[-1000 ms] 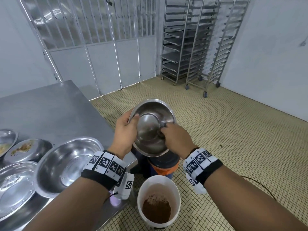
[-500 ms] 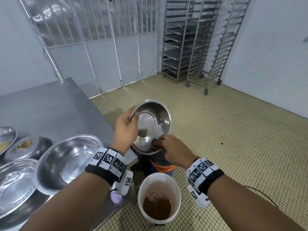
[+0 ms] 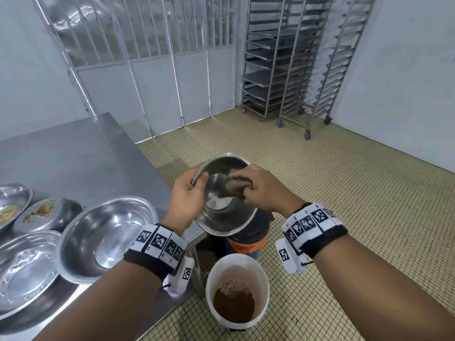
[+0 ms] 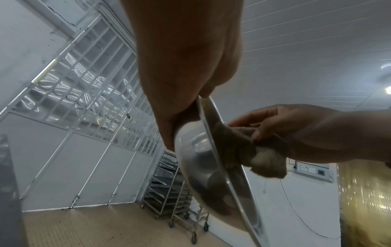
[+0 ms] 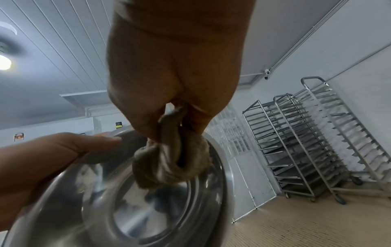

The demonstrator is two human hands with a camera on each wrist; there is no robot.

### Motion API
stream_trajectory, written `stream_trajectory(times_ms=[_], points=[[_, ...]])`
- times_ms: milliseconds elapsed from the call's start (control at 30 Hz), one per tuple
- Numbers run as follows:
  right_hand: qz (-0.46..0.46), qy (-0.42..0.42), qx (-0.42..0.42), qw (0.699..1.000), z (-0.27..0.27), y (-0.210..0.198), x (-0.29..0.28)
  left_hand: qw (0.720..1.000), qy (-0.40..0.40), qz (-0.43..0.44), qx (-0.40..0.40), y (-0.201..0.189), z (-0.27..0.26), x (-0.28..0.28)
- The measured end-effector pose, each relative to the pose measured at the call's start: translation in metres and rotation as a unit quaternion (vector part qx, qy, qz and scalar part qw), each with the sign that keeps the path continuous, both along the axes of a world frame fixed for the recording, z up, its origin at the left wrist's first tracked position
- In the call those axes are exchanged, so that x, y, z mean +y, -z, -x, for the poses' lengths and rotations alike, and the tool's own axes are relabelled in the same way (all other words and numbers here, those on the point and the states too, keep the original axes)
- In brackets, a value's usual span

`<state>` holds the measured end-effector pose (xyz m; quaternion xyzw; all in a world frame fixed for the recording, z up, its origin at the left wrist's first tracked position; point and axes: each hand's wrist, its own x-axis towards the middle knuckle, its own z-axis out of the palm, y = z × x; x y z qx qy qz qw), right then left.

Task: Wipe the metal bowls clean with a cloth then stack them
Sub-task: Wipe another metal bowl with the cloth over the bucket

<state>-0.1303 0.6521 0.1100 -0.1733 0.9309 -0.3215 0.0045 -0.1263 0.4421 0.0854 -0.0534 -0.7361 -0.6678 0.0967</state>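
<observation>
My left hand (image 3: 189, 193) grips the near-left rim of a tilted metal bowl (image 3: 221, 210), held in the air past the table's corner, thumb inside the rim. My right hand (image 3: 261, 190) clutches a bunched grey-brown cloth (image 3: 234, 187) and presses it against the bowl's inner wall near the far right rim. In the left wrist view the bowl (image 4: 203, 167) shows edge-on with the cloth (image 4: 249, 155) against it. In the right wrist view the cloth (image 5: 169, 163) sits wadded inside the bowl (image 5: 148, 208).
A steel table (image 3: 81, 153) at left carries a large clean bowl (image 3: 103, 237), a shallow dish (image 3: 22, 269) and two soiled dishes (image 3: 46, 212) behind. A white bucket (image 3: 236, 291) with brown residue and an orange-rimmed bin (image 3: 248, 239) stand on the tiled floor below. Wheeled racks (image 3: 295, 62) line the far wall.
The right hand has swept the cloth from the bowl's lower inside up to its far right wall. The bowl has tilted flatter, its opening turned more upward.
</observation>
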Motion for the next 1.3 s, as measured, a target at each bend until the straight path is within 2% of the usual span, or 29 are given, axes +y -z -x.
stream_trajectory(times_ms=[167,367,867,1033,1200,1300], points=[[0.053,0.037,0.024,0.998,0.003,0.003,0.003,1.000,-0.001,0.012,-0.001,-0.004,-0.001,-0.004],[0.013,0.013,0.071,0.997,0.008,-0.005,-0.001,1.000,0.010,0.008,0.003,-0.006,-0.005,-0.003],[0.068,0.038,0.056,0.995,0.003,-0.033,-0.002,0.999,0.044,0.031,0.006,-0.007,-0.014,-0.004],[0.012,0.022,0.116,0.993,0.005,-0.032,-0.004,0.998,0.063,0.025,-0.012,-0.004,-0.016,-0.004],[0.055,0.036,0.180,0.982,0.005,-0.023,0.004,0.997,0.076,0.010,-0.026,-0.008,-0.020,-0.004],[0.073,0.033,0.174,0.982,0.004,-0.021,0.007,0.997,0.077,0.010,-0.028,-0.004,-0.020,-0.006]])
